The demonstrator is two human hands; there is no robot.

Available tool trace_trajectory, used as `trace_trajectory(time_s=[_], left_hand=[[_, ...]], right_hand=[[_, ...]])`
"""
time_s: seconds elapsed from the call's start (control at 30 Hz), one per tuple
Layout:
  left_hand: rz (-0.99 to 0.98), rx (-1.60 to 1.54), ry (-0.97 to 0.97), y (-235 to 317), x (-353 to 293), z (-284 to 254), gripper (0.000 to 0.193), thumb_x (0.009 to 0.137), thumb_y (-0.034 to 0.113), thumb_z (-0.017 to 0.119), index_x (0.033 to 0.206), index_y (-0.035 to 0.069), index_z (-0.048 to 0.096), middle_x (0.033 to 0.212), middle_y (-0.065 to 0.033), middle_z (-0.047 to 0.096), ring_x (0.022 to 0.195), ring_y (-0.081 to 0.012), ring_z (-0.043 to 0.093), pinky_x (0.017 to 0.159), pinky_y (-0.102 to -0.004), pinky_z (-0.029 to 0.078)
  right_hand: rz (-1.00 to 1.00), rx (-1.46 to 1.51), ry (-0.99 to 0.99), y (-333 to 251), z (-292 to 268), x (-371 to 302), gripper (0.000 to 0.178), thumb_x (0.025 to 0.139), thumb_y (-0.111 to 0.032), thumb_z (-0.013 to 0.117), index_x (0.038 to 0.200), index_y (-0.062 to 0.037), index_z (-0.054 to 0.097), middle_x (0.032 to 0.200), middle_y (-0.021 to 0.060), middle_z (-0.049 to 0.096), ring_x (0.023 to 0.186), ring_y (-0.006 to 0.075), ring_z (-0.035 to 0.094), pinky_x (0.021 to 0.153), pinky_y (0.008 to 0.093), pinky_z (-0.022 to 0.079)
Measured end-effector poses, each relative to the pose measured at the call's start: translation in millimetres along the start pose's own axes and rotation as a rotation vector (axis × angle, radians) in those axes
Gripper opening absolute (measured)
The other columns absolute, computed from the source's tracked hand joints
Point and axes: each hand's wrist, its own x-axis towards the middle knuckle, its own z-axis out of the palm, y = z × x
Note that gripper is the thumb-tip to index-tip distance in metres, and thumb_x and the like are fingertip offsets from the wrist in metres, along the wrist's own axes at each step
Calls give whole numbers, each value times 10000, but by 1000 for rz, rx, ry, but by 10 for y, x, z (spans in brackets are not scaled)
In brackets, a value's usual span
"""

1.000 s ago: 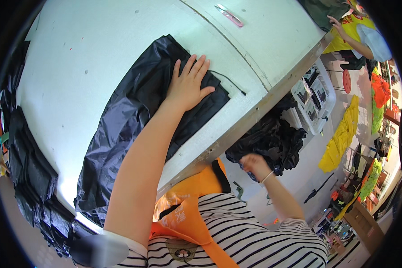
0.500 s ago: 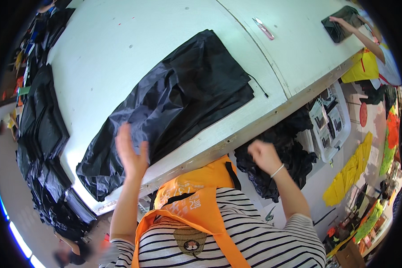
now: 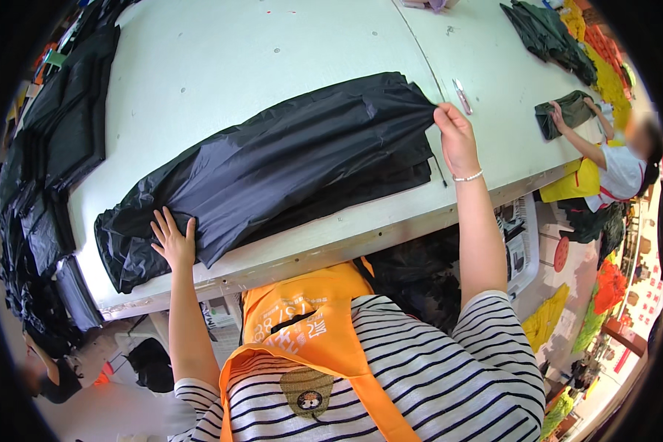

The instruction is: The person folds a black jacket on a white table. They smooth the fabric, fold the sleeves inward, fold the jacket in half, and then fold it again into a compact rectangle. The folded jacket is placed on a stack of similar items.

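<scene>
A black thin-fabric garment [image 3: 295,155] lies folded lengthwise across the white table in front of me; its exact kind I cannot tell. My left hand [image 3: 174,239] rests flat on its left part, fingers spread. At the far right end my right hand [image 3: 455,136] pinches a corner of the cloth and draws it taut, so creases run toward the fingers. A thin dark cord [image 3: 439,169] hangs out of the garment's right edge, below my right hand.
Small thread snips [image 3: 462,97] lie on the table [image 3: 221,74] beyond my right hand. Stacks of folded black garments [image 3: 70,118] line the left edge. At the right, a co-worker [image 3: 619,173] handles a dark folded cloth [image 3: 560,118]. A heap of black fabric [image 3: 420,276] sits below the table edge.
My right hand has come up from beside the table edge and taken hold of the garment's right corner. My left hand has shifted left and down. The garment's upper layer is now stretched smoother.
</scene>
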Motion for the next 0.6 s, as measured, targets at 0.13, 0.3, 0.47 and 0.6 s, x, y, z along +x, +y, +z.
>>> trace_trajectory(time_s=[0.13, 0.3, 0.47, 0.6], left_hand=[[53, -6, 5, 62, 57, -5, 818, 854, 607, 499, 1496, 204, 191, 1565, -40, 129, 1429, -320, 123, 1063, -651, 145], [79, -54, 21, 159, 68, -322, 824, 853, 558, 543, 1473, 106, 242, 1528, -165, 204, 1418, -347, 155, 1103, -576, 125], [238, -258, 172, 883, 23, -465, 846, 849, 548, 560, 1481, 108, 209, 1517, -221, 183, 1410, -383, 153, 1092, -585, 143], [212, -106, 75, 831, 112, -119, 957, 788, 601, 599, 1500, 155, 143, 1549, -173, 96, 1418, -368, 131, 1056, -649, 170]], right_hand=[[297, -544, -143, 791, -691, -150, 144, 902, -171, 597, 852, -39, 626, 746, -24, 575, 710, 67, 497, 675, 245, 424], [135, -394, 112, 279, -333, -9, 377, 911, -357, 572, 1052, -20, 664, 869, 55, 658, 790, 120, 567, 749, 261, 457], [183, -1044, -201, 58, 227, 357, 437, 874, -387, 585, 740, 30, 593, 682, 199, 606, 674, 323, 600, 660, 404, 459], [187, -981, -39, 240, 179, 620, 404, 930, -330, 509, 777, 32, 602, 808, 243, 625, 777, 424, 587, 714, 449, 469]])
